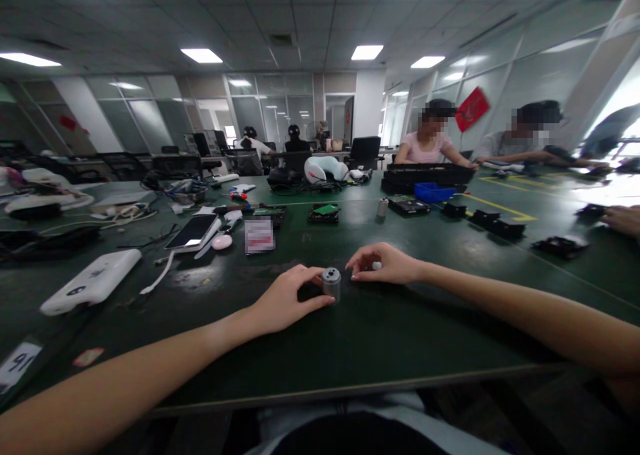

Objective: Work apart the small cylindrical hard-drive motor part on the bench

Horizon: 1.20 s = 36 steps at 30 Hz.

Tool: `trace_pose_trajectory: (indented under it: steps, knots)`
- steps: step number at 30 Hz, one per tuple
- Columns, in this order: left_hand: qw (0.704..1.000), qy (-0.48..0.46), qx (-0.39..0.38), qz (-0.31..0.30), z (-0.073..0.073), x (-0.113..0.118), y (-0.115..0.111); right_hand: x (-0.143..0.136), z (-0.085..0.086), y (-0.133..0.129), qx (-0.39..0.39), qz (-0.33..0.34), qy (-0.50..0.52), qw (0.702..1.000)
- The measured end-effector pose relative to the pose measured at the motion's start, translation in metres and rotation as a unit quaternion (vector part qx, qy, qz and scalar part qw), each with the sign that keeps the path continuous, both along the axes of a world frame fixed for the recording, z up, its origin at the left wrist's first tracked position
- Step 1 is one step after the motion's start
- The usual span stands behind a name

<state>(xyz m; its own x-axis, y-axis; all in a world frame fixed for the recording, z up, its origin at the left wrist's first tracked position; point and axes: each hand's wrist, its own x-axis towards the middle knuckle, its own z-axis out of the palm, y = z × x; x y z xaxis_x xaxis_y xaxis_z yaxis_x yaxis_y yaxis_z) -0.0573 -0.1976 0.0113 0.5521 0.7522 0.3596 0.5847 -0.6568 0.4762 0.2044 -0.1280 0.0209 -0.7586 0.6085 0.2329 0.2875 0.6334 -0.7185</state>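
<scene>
A small silver metal cylinder with holes in its top stands upright on the green table. My left hand grips its side between thumb and fingers. Just to the right, apart from the cylinder, my right hand is curled, with a small white piece showing within its fingers. That piece is too small to name. Farther back stands a second silver cylinder, next to a black hard drive.
On the left lie a white power bank-like device, a phone and cables. Another drive with a green board sits behind my hands. A blue tray and black parts are on the right. Co-workers sit beyond.
</scene>
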Motion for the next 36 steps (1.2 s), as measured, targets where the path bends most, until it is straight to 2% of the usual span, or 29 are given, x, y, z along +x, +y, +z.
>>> trace_pose_trajectory:
  steps: [4, 7, 14, 23, 31, 36]
  knots:
    - [1.0, -0.003, -0.002, 0.001, -0.002, -0.001, 0.001, -0.012, 0.006, -0.008, -0.014, -0.07, 0.167, 0.983]
    - [1.0, -0.003, -0.005, 0.002, -0.002, -0.001, 0.001, -0.024, 0.013, -0.019, 0.002, -0.077, 0.232, 0.97]
    - [1.0, 0.002, -0.004, 0.003, 0.0, 0.0, 0.0, -0.042, 0.016, -0.039, 0.049, -0.016, 0.198, 0.979]
    - [1.0, -0.004, -0.004, -0.002, 0.0, 0.0, 0.0, -0.043, 0.014, -0.039, 0.081, -0.015, 0.186, 0.979]
    - [1.0, -0.006, 0.005, -0.002, -0.001, 0.0, 0.001, -0.041, 0.018, -0.045, 0.17, -0.007, 0.156, 0.973]
    - [1.0, 0.001, 0.008, 0.0, -0.001, 0.0, 0.0, -0.042, 0.019, -0.049, 0.199, -0.007, 0.141, 0.97]
